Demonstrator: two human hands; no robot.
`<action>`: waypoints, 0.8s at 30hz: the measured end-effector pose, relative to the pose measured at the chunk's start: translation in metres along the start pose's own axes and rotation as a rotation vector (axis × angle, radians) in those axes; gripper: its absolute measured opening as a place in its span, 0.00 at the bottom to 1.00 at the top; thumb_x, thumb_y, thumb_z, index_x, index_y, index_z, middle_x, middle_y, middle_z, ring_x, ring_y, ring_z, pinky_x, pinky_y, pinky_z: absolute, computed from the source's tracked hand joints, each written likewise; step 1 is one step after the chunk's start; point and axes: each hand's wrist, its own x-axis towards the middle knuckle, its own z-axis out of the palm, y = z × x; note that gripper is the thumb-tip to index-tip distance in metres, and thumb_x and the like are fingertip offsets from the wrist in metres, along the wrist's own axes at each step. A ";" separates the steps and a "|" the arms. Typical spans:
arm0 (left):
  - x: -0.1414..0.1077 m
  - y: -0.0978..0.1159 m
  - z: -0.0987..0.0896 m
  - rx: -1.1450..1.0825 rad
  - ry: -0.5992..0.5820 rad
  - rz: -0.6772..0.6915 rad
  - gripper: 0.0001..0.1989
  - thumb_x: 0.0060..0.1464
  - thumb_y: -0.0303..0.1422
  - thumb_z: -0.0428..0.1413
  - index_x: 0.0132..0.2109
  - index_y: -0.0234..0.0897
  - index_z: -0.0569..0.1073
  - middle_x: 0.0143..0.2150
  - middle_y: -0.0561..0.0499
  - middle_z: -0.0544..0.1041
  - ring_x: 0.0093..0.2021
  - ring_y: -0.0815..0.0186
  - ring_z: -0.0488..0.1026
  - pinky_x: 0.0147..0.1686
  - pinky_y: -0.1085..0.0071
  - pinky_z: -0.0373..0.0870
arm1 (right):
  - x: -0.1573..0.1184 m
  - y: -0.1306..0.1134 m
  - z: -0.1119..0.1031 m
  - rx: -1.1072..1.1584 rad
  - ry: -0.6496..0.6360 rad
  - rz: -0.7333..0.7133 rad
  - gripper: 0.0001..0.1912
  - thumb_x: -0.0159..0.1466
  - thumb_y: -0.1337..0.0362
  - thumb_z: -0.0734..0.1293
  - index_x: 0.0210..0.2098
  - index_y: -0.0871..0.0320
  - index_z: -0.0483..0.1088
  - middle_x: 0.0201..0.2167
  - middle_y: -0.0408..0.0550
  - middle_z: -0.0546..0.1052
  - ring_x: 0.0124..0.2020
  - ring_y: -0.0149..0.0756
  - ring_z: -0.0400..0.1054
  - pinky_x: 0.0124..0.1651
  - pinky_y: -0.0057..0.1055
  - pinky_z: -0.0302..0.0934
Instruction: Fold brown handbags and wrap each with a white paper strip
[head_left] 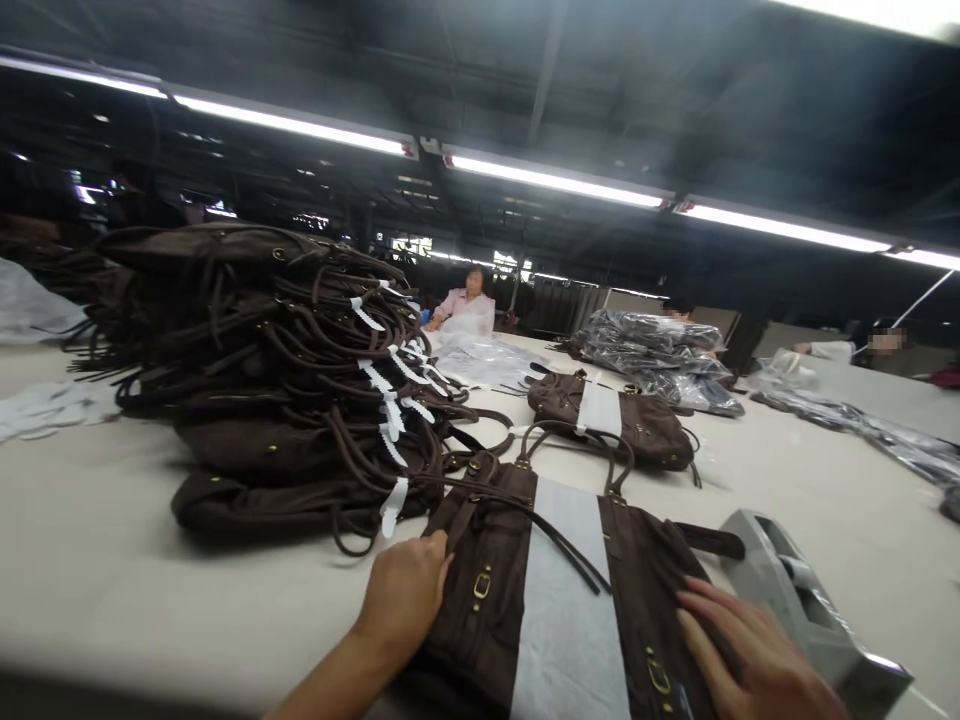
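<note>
A dark brown handbag [495,535] lies in front of me, a white paper band [566,610] down its middle. Brass buckles show on both sides, its two handles arch away from me, and long thin straps cross the band. My left hand [405,590] is closed on the bag's left edge, the fingertips partly hidden. At the right side my right hand [742,640] grips the bag, its fingers bent over the brown material and the thumb nearer me. Just beyond lies a second brown handbag [652,430], also banded in white.
A tall pile of brown handbags [277,400] with white tags stands at left. A grey tape dispenser [795,580] sits by my right hand. Plastic-wrapped bags [652,350] and clear plastic [487,355] lie farther back on the pale table [112,560]. Other people sit beyond.
</note>
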 end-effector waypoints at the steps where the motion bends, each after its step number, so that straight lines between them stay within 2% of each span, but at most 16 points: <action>1: -0.003 0.002 0.005 -0.010 0.028 -0.018 0.14 0.62 0.32 0.45 0.41 0.37 0.75 0.36 0.40 0.80 0.39 0.52 0.77 0.35 0.64 0.65 | 0.022 -0.020 0.003 0.030 -0.068 -0.016 0.17 0.64 0.53 0.61 0.46 0.50 0.75 0.50 0.47 0.77 0.50 0.43 0.71 0.53 0.39 0.65; 3: -0.008 0.002 0.012 -0.061 0.078 -0.035 0.15 0.63 0.34 0.43 0.40 0.38 0.75 0.34 0.41 0.80 0.37 0.53 0.77 0.34 0.65 0.64 | 0.068 -0.062 0.019 0.107 -0.234 -0.124 0.19 0.65 0.62 0.59 0.54 0.53 0.71 0.55 0.48 0.74 0.55 0.40 0.67 0.58 0.38 0.62; 6: -0.010 -0.004 0.016 -0.187 0.123 -0.076 0.16 0.62 0.39 0.44 0.39 0.40 0.75 0.33 0.43 0.79 0.36 0.55 0.77 0.34 0.66 0.63 | 0.127 -0.111 0.063 0.192 -0.397 -0.359 0.32 0.59 0.74 0.59 0.62 0.55 0.62 0.63 0.48 0.65 0.63 0.38 0.58 0.65 0.39 0.53; 8: -0.009 -0.012 0.017 -0.331 0.121 -0.089 0.17 0.61 0.41 0.44 0.35 0.41 0.74 0.31 0.45 0.78 0.34 0.57 0.75 0.34 0.67 0.62 | 0.156 -0.131 0.096 0.229 -0.478 -0.492 0.38 0.54 0.77 0.59 0.64 0.54 0.60 0.66 0.46 0.60 0.66 0.39 0.52 0.66 0.40 0.50; 10: -0.005 -0.023 0.019 -0.513 0.095 -0.070 0.18 0.60 0.43 0.43 0.29 0.41 0.70 0.28 0.48 0.75 0.32 0.59 0.72 0.34 0.67 0.61 | 0.175 -0.146 0.124 0.244 -0.556 -0.580 0.38 0.51 0.78 0.60 0.60 0.53 0.65 0.64 0.44 0.64 0.66 0.38 0.52 0.66 0.37 0.48; 13: 0.001 -0.041 0.025 -0.789 0.009 -0.037 0.19 0.54 0.49 0.43 0.24 0.40 0.61 0.24 0.51 0.67 0.29 0.62 0.66 0.32 0.68 0.59 | 0.193 -0.166 0.148 0.151 -0.659 -0.614 0.26 0.51 0.76 0.61 0.45 0.53 0.77 0.48 0.44 0.79 0.57 0.37 0.65 0.61 0.31 0.53; 15: 0.003 -0.050 0.030 -0.962 -0.075 -0.039 0.21 0.50 0.53 0.44 0.24 0.40 0.59 0.23 0.54 0.62 0.28 0.64 0.62 0.30 0.69 0.58 | 0.199 -0.175 0.155 0.068 -0.676 -0.588 0.20 0.53 0.75 0.60 0.38 0.55 0.78 0.38 0.47 0.81 0.46 0.38 0.72 0.52 0.31 0.59; 16: 0.004 -0.053 0.032 -1.033 -0.106 -0.047 0.21 0.49 0.54 0.45 0.25 0.40 0.58 0.23 0.55 0.60 0.27 0.65 0.60 0.29 0.69 0.57 | 0.202 -0.179 0.157 0.039 -0.672 -0.572 0.18 0.54 0.74 0.60 0.37 0.56 0.78 0.36 0.49 0.81 0.42 0.39 0.74 0.48 0.31 0.61; 18: 0.004 -0.056 0.037 -1.109 -0.139 -0.073 0.22 0.48 0.56 0.45 0.25 0.40 0.58 0.24 0.56 0.57 0.27 0.67 0.56 0.27 0.70 0.56 | 0.204 -0.185 0.161 -0.008 -0.659 -0.551 0.15 0.56 0.72 0.61 0.36 0.58 0.78 0.35 0.54 0.81 0.40 0.43 0.74 0.42 0.33 0.61; 20: 0.006 -0.057 0.042 -1.098 -0.132 -0.109 0.23 0.47 0.57 0.45 0.24 0.41 0.56 0.23 0.57 0.55 0.26 0.67 0.54 0.26 0.71 0.54 | 0.204 -0.191 0.168 -0.050 -0.661 -0.542 0.13 0.56 0.70 0.62 0.35 0.59 0.78 0.36 0.57 0.81 0.40 0.45 0.74 0.41 0.33 0.61; 24: 0.006 -0.055 0.046 -0.949 -0.060 -0.156 0.21 0.47 0.54 0.44 0.23 0.41 0.57 0.22 0.55 0.59 0.27 0.64 0.60 0.27 0.69 0.58 | 0.194 -0.195 0.186 -0.091 -0.673 -0.508 0.13 0.57 0.69 0.62 0.37 0.58 0.78 0.37 0.57 0.81 0.41 0.44 0.74 0.41 0.32 0.61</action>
